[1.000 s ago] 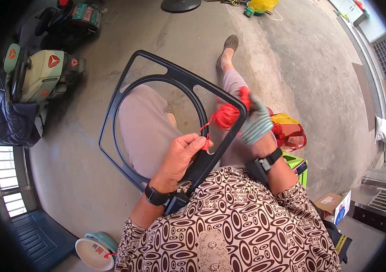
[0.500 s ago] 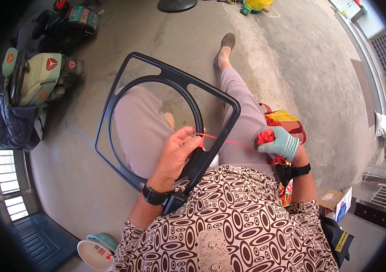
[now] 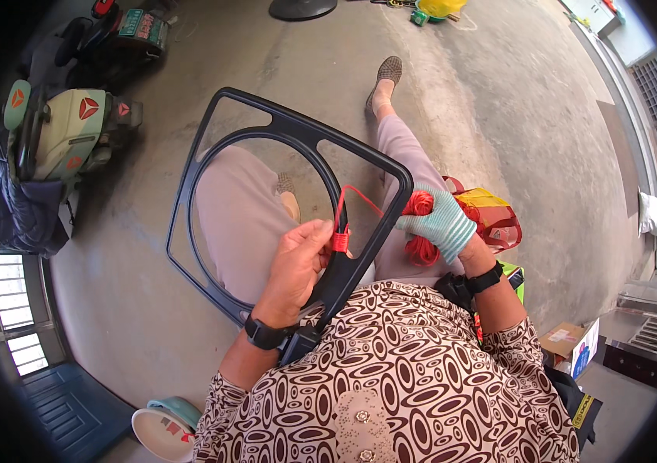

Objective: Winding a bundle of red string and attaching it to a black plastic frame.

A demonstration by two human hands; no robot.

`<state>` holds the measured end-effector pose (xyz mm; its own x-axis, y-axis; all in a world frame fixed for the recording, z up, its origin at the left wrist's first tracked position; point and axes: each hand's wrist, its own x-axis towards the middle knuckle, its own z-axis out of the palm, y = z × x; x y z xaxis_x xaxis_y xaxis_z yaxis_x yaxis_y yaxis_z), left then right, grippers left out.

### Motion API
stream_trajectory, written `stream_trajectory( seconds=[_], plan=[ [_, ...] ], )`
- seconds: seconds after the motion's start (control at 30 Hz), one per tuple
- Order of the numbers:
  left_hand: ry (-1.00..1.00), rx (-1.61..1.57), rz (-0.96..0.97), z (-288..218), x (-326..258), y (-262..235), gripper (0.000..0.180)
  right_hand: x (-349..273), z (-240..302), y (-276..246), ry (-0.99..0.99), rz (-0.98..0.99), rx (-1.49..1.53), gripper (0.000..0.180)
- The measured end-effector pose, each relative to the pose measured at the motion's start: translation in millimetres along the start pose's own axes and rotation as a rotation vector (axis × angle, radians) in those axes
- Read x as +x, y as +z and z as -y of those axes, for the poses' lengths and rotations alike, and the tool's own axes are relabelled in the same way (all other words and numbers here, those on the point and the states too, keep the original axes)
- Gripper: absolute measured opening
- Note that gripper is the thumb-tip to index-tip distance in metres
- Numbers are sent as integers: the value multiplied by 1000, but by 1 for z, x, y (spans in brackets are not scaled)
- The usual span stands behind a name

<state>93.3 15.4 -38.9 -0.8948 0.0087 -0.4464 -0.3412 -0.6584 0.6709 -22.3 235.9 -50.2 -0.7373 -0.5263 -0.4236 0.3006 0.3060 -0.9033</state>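
In the head view, a black plastic frame (image 3: 295, 127), four-sided with a big ring inside it, fills the middle of the picture, tilted over the person's trousers (image 3: 236, 208). The left hand (image 3: 298, 258), near the centre, grips the ring: the thumb lies on the near side, and a fingertip shows past it on the right. A wrapped coil of red yarn (image 3: 339, 241) sits around the ring, right against this hand. From it a loose strand rises, bends over and slopes down toward the right side of the black frame.

Right of centre, the right hand (image 3: 444, 224) wears a pale green striped glove and is closed around a ball of red yarn (image 3: 421, 203), which bulges out above and below the fingers. The glove is just beside the frame's right edge; whether they touch cannot be told.

Just right of the glove lies a red and yellow bag (image 3: 502, 231). At the left of the picture stands a pale scooter (image 3: 74, 127); at the lower left are two basins (image 3: 155, 432), one partly behind the other. A cardboard box (image 3: 561, 338) stands at the lower right, and a white sack (image 3: 656, 216) rests by the right edge.
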Motion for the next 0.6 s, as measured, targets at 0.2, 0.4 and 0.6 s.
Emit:
stream_trajectory(
  seconds=[0.2, 0.4, 0.6],
  plan=[
    [5, 37, 44, 1, 0, -2, 14, 0, -9, -13, -45, -135, 90, 23],
    [13, 53, 38, 1, 1, -2, 14, -9, -30, -46, -178, -266, -516, 30],
    [-43, 33, 67, -2, 1, 1, 16, -14, -46, -70, 16, -298, 456, 35]
  ],
)
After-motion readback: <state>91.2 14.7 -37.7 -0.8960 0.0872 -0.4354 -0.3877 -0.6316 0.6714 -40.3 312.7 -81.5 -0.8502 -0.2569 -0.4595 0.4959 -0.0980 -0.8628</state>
